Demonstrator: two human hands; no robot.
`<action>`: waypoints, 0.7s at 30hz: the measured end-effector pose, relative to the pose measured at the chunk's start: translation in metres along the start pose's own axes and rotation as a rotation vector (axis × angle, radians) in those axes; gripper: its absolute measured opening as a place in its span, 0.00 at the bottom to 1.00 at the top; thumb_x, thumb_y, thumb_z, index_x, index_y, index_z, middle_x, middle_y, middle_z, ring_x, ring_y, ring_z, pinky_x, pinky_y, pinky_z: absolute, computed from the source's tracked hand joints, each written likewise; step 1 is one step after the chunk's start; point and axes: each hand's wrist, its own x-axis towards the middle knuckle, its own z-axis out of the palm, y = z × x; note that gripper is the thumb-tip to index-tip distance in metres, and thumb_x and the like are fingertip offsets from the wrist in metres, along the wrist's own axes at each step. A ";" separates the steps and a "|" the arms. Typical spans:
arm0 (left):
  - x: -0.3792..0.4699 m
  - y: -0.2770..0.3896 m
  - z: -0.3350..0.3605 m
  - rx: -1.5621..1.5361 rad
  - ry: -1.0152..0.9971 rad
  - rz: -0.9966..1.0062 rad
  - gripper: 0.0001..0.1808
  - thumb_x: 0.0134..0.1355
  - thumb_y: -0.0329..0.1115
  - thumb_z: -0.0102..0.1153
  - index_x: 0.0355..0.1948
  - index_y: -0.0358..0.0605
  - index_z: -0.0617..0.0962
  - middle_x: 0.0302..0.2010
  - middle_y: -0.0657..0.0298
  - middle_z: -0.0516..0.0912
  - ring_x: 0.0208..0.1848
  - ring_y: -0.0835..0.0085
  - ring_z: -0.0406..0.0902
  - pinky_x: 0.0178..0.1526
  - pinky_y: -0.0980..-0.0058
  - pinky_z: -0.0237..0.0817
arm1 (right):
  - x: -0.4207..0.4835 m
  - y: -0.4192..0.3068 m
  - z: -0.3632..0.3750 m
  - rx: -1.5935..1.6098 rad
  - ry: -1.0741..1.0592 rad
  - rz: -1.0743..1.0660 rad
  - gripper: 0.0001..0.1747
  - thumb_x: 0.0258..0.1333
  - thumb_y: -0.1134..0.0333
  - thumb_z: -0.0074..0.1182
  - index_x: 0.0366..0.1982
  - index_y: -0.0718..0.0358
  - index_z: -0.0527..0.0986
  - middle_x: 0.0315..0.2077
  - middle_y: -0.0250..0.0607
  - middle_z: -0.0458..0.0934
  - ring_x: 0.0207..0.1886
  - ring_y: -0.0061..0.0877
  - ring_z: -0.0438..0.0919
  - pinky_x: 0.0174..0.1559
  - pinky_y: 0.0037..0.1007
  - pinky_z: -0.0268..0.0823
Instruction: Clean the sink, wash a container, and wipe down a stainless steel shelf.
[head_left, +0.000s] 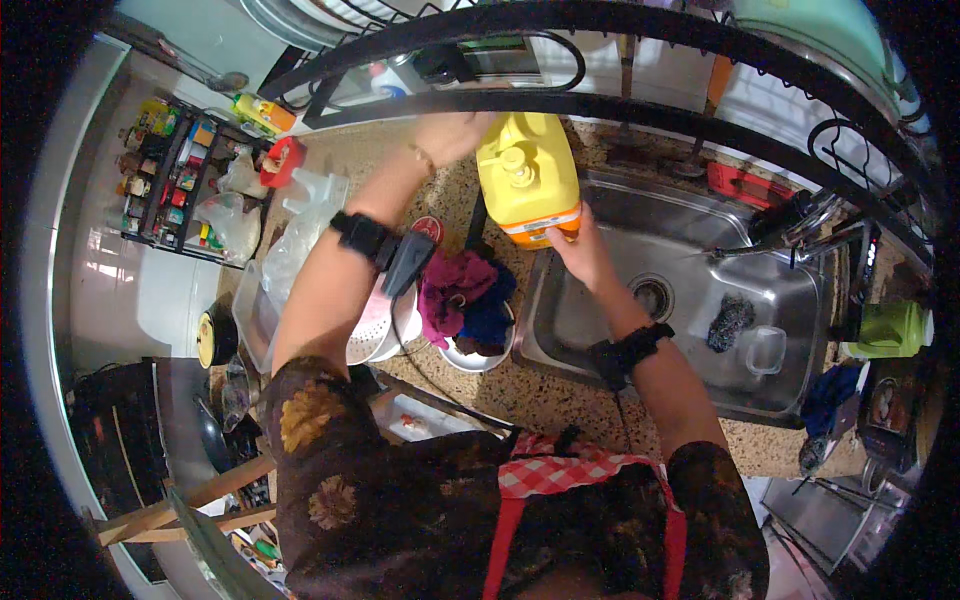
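A large yellow plastic jug (529, 176) with a pump top and an orange label is held up over the counter at the sink's left rim. My right hand (581, 247) grips its lower end by the label. My left hand (454, 136) is near the jug's upper left side, its fingers partly hidden by the black rack rail, so its hold cannot be told. Below the jug, magenta and dark blue cloths (459, 289) are heaped in a white bowl (480, 362). The steel sink (622, 217) holds a dark scouring pad (730, 322) and a clear plastic container (766, 350).
A black dish rack (480, 101) crosses above the counter. A faucet (810, 225) stands at the sink's far right, with a green jug (892, 330) beyond. Clear plastic tubs (259, 315), a white colander (369, 337) and a spice rack (187, 180) are at left.
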 end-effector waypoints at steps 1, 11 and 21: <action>-0.008 0.013 -0.007 0.018 -0.081 -0.021 0.19 0.57 0.45 0.49 0.46 0.46 0.75 0.37 0.51 0.79 0.39 0.57 0.77 0.42 0.64 0.68 | -0.001 -0.006 0.005 0.012 0.007 0.019 0.42 0.46 0.57 0.58 0.57 0.67 0.52 0.49 0.52 0.68 0.51 0.39 0.70 0.51 0.35 0.62; -0.021 0.052 -0.026 -0.556 -0.228 -0.996 0.23 0.61 0.50 0.46 0.36 0.37 0.77 0.17 0.60 0.78 0.11 0.77 0.72 0.10 0.81 0.60 | 0.000 -0.008 0.067 -0.257 0.201 0.198 0.45 0.47 0.56 0.56 0.58 0.71 0.47 0.50 0.60 0.64 0.53 0.43 0.68 0.53 0.37 0.60; -0.047 0.037 -0.035 -0.168 -0.184 -0.288 0.19 0.50 0.39 0.63 0.42 0.45 0.79 0.30 0.58 0.81 0.30 0.75 0.75 0.36 0.76 0.66 | 0.005 -0.003 0.058 -0.243 0.102 0.191 0.45 0.50 0.52 0.50 0.59 0.71 0.45 0.53 0.62 0.61 0.57 0.45 0.63 0.57 0.37 0.56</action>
